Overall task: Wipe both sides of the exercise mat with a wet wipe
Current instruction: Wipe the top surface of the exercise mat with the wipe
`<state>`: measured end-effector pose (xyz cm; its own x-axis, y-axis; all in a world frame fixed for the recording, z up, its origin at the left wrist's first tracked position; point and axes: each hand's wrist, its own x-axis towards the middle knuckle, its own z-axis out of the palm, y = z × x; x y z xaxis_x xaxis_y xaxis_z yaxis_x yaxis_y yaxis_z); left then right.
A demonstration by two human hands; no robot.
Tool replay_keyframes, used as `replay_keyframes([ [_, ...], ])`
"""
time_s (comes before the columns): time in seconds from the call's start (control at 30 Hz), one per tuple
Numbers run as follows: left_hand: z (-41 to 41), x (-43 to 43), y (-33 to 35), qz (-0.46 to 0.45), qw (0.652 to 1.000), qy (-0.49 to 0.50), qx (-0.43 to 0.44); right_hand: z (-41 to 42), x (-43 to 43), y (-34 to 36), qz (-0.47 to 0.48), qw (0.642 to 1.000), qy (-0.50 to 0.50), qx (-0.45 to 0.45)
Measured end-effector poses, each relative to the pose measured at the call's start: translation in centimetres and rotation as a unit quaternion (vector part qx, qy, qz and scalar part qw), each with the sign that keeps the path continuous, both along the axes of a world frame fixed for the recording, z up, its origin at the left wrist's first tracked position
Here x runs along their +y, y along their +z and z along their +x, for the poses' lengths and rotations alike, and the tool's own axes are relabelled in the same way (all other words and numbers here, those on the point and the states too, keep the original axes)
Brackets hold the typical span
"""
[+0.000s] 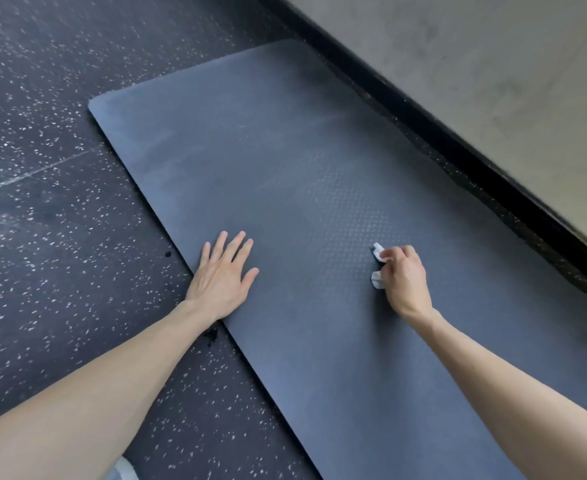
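A dark grey-blue exercise mat [285,161] lies flat on the floor, running from the upper middle down to the lower right. Its surface has a fine dotted texture. My left hand [221,275] rests flat on the mat near its left edge, fingers straight and spread. My right hand [403,275] is on the mat's middle, fingers curled round a crumpled white wet wipe [377,268] that sticks out on the hand's left side and touches the mat.
The floor [60,202] to the left is black rubber with white speckles and a seam line. A black baseboard [458,133] and a grey wall [510,64] run along the mat's right side. A pale object [124,471] shows at the bottom edge under my left arm.
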<state>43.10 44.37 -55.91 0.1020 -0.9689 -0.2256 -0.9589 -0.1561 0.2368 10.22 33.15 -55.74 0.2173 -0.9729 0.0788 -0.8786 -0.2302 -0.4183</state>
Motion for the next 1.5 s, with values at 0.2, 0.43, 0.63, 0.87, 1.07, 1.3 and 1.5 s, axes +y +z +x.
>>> replay_keyframes([
  [0.2, -0.5, 0.9, 0.0, 0.007, 1.000, 0.010, 0.007, 11.1, 9.7, 0.9, -0.016, 0.966, 0.257, -0.023],
  [0.43, 0.3, 3.4, 0.1, 0.019, 0.999, -0.019, 0.026, 14.6, 14.9, -0.3, 0.037, 0.886, 0.462, -0.033],
  [0.63, 0.6, 4.7, -0.1, 0.039, 0.998, -0.018, 0.035, 7.5, 6.5, 1.1, -0.021, 0.968, 0.247, -0.049],
  [0.87, -1.5, 4.4, 0.5, 0.053, 0.998, -0.001, -0.022, 6.4, 8.0, 0.5, -0.029, 0.984, 0.172, -0.036],
  [1.07, -2.7, 3.9, 0.7, 0.090, 0.991, -0.018, -0.102, 10.5, 16.6, -0.4, 0.010, 0.915, 0.402, -0.036],
  [1.3, -3.7, 3.6, 1.1, 0.071, 0.992, -0.041, -0.092, 2.4, 7.4, 0.2, -0.021, 0.976, 0.216, -0.014],
  [1.5, -5.2, 2.5, 0.8, 0.038, 0.996, -0.037, -0.069, -1.5, 5.9, 0.4, -0.015, 0.997, 0.080, -0.013],
])
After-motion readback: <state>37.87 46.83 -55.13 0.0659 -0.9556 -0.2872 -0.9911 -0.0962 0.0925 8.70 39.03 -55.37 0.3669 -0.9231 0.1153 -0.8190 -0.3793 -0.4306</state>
